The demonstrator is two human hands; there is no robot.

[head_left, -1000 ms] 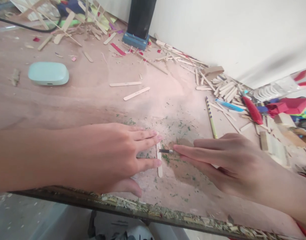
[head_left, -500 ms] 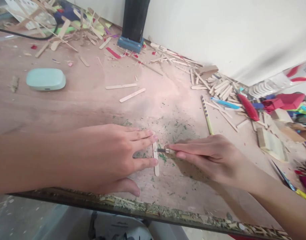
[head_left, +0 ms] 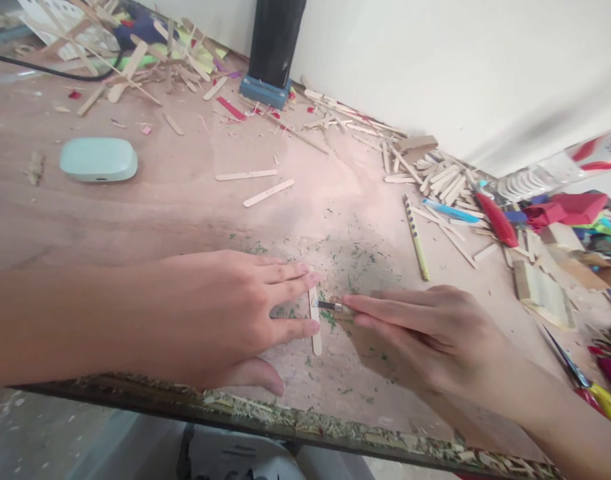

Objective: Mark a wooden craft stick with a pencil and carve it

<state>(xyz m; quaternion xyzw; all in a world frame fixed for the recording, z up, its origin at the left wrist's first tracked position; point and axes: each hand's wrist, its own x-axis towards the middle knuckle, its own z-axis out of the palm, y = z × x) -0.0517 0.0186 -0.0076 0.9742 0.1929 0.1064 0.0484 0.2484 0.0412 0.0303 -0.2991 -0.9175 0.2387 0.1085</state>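
Observation:
My left hand [head_left: 235,317] lies flat on the table with its fingers spread. Its fingertips press on a pale wooden craft stick [head_left: 316,340], which lies lengthwise away from me. In my right hand [head_left: 435,327] a slim carving tool [head_left: 338,307] is pinched between thumb and fingers. The tool's narrow dark blade points left, and its tip touches the craft stick between my left fingertips. My fingers cover most of its handle. Small green shavings [head_left: 328,319] lie around the stick.
Two loose craft sticks [head_left: 268,193] and a mint case [head_left: 98,159] lie beyond my left hand. A dotted pencil [head_left: 416,237], a red cutter [head_left: 496,219], a wood block [head_left: 542,293] and scissors [head_left: 575,370] are at right. Shavings line the table's near edge [head_left: 265,417].
The view has shifted slightly. My right hand sits a little nearer to me, uncovering the pencil's lower end. My left hand still presses the craft stick, and the blade still touches it.

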